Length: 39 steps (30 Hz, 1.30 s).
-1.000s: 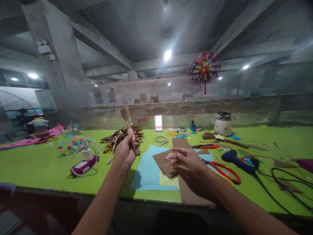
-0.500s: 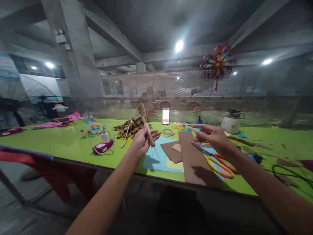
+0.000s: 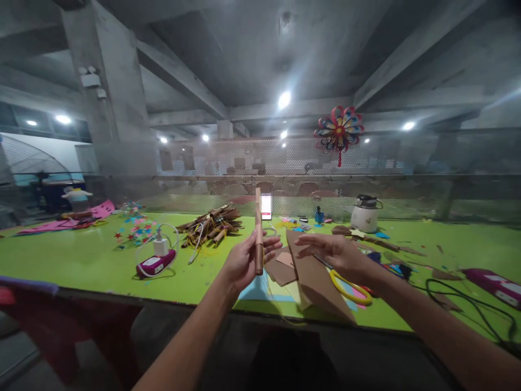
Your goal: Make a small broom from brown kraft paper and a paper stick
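My left hand (image 3: 245,259) is closed around a brown rolled paper tube (image 3: 259,247), held nearly upright with its lower end toward me. A thin yellow thread hangs below that hand toward the table edge. My right hand (image 3: 331,254) hovers over or touches a long brown paper strip (image 3: 311,279); contact is unclear. Its fingers are stretched out to the left, and nothing shows in them. Scissors with yellow and red handles (image 3: 350,288) lie partly hidden beneath the right hand and forearm. Left of the strip are smaller brown paper pieces (image 3: 280,273) on light blue paper (image 3: 254,289).
A pile of brown paper tubes (image 3: 214,222) with yellow thread lies beyond my left hand. Purple power strips (image 3: 157,264) sit at both sides, with cables. A lit phone (image 3: 266,206) stands at the back, and a white jug (image 3: 364,214) at back right. Perforated screen (image 3: 195,187) behind.
The tube has turned from a leftward tilt to nearly upright in my left hand. My right hand has come lower, over the brown strip, which now lies at a different angle. The view has shifted.
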Available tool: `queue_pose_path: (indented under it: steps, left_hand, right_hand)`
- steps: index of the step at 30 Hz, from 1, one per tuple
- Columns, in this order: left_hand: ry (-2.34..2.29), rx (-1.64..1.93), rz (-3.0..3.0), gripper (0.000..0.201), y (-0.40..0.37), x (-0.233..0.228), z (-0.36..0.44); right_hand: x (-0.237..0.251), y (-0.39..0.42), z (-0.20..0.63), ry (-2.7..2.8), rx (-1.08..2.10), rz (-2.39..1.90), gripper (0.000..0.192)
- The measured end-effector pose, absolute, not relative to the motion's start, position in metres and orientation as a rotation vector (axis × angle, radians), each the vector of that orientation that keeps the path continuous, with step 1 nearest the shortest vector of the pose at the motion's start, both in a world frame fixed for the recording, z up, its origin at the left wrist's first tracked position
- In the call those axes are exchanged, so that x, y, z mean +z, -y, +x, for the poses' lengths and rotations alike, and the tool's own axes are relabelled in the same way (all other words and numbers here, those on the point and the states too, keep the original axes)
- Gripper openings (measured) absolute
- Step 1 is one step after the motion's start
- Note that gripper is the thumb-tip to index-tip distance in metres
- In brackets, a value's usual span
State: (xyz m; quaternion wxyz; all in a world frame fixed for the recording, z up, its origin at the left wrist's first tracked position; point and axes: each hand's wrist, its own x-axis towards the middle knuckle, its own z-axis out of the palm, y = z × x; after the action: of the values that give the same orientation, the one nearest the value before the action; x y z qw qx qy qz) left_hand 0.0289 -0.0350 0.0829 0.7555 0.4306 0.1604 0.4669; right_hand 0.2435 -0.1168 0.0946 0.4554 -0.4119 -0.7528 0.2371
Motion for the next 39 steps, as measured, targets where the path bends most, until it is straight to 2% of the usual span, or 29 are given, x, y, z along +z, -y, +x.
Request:
queue_pose_path:
  steps: [4,7,9,10,11,13,18,21,27,34,39]
  left_hand:
    - [-0.271,0.921,0.884,0.021,0.036,0.074,0.032]
    - [-0.205,0.939,0.825,0.024,0.037,0.071,0.036]
    - [-0.159,0.965,0.807,0.024,0.038,0.069,0.038]
    - [-0.138,0.969,0.805,0.024,0.038,0.068,0.039]
    - [-0.121,0.97,0.806,0.023,0.038,0.067,0.04]
    - [-0.108,0.981,0.808,0.025,0.036,0.065,0.043]
    - [-0.143,1.047,0.797,0.027,0.032,0.062,0.05]
    - [-0.149,1.044,0.771,0.027,0.033,0.061,0.053]
    - [-0.205,1.105,0.795,0.028,0.038,0.058,0.053]
    - [-0.192,1.089,0.889,0.029,0.044,0.044,0.054]
    - [-0.29,1.148,0.775,0.023,0.033,0.04,0.05]
  right_hand:
    - [0.097,0.113,0.252,1.897,0.319,-1.207,0.02]
    - [0.097,0.103,0.271,1.851,-0.017,-1.352,0.027]
    - [0.097,0.099,0.283,1.853,-0.197,-1.369,0.012]
    - [0.097,0.098,0.285,1.871,-0.244,-1.366,0.01]
    - [0.096,0.099,0.284,1.888,-0.256,-1.365,0.021]
    - [0.093,0.103,0.272,1.9,-0.112,-1.349,0.036]
    - [0.065,0.111,0.204,1.818,0.712,-1.107,0.031]
    - [0.045,0.106,0.169,1.713,0.855,-1.06,0.031]
    - [0.023,0.099,0.15,1.511,0.937,-1.131,0.033]
    - [0.02,0.102,0.158,1.615,0.572,-1.31,0.031]
    - [0.019,0.13,0.16,1.877,0.511,-1.361,0.035]
